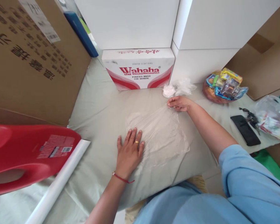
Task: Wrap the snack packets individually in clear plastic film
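Note:
A thin, see-through plastic bag (163, 133) lies spread on the cloth-covered table in front of me. My left hand (130, 149) rests flat on the bag's left side, fingers stretched out. At the bag's far right corner, my right hand (179, 103) pinches the film between thumb and fingers, and creases run from there toward the left hand. Just beyond the right hand sits a crumpled clear plastic bag (183, 86), with a small white bundle (169, 91) beside it.
A white and red Wahaha water box (140, 73) stands at the back. To the left are a large cardboard box (37, 62), a red jug (32, 155) and a white roll (60, 180). A bowl of snacks (224, 87), a black case (245, 130) and a filled plastic bag (274, 115) lie right.

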`<state>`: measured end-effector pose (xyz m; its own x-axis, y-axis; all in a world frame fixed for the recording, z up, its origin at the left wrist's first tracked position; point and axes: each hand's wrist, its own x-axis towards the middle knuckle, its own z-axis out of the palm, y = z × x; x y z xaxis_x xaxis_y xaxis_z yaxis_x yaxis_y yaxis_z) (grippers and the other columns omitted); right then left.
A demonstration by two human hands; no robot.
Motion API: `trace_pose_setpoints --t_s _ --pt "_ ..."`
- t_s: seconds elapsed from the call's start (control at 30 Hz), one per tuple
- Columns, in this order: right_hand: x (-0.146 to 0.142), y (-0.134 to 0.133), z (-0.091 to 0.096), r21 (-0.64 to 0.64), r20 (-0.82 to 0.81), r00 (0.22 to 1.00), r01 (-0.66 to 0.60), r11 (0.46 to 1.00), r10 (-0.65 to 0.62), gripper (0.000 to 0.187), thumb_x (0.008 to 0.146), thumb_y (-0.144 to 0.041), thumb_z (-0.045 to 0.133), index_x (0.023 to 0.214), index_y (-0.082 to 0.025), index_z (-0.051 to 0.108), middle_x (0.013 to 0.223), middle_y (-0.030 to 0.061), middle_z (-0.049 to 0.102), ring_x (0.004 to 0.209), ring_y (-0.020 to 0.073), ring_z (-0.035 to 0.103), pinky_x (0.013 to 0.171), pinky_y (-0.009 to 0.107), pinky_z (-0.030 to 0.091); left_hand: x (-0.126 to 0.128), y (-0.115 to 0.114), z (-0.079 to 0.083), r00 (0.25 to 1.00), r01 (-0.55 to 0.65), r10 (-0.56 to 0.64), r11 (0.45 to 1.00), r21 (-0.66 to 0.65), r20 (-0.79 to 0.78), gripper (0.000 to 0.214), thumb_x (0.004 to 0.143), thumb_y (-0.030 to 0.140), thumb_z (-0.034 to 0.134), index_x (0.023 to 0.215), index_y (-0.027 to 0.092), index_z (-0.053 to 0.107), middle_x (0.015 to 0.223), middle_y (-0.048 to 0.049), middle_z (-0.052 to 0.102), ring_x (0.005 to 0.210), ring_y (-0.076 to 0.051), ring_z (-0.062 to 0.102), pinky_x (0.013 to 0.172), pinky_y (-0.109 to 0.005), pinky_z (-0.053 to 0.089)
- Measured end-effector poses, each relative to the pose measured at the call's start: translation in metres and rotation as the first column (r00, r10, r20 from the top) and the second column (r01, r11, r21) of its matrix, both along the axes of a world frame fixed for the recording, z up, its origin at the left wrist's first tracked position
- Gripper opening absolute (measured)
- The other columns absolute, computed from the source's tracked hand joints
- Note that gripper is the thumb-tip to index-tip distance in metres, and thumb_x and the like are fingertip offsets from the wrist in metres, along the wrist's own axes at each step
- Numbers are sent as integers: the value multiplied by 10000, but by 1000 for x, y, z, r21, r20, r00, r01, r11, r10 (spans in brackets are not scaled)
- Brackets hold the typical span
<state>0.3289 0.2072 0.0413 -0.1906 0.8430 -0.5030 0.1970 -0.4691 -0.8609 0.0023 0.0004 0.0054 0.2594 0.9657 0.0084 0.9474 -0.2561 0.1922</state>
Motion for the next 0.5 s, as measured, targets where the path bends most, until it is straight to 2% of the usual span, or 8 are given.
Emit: trace_pose_setpoints --t_s 0.1,0.27,0.4,0.5 --pt "2 2 -2 -79 -43 999 -25 997 21 260 719 -172 921 791 -187 672 670 -18 614 467 43 285 386 190 182 0 0 0 1000 1 -1 1000 0 0 554 1096 430 317 1615 285 450 1724 -83 371 1601 -319 346 1280 -717 194" --pt "3 2 -3 -55 -38 999 -8 998 6 314 702 -211 948 785 -196 646 672 -26 595 458 38 291 394 201 206 -1 -1 -2 1000 4 -4 1000 12 -1 551 1101 430 312 1618 292 442 1727 -76 361 1602 -308 346 1287 -707 181" --pt "6 3 -1 80 194 980 21 997 -36 274 760 -269 899 787 -193 637 641 -23 543 497 65 341 432 210 267 -1 -1 -2 1000 5 -5 1000 5 -9 553 1101 434 309 1617 289 446 1727 -80 359 1598 -312 354 1284 -709 186" --pt "2 -7 2 238 376 911 82 968 -169 188 861 -309 797 838 -188 654 755 35 611 648 136 522 559 245 425 0 0 -1 1000 0 0 1000 1 -6 559 1100 437 305 1619 282 440 1728 -80 358 1600 -315 350 1280 -716 193"
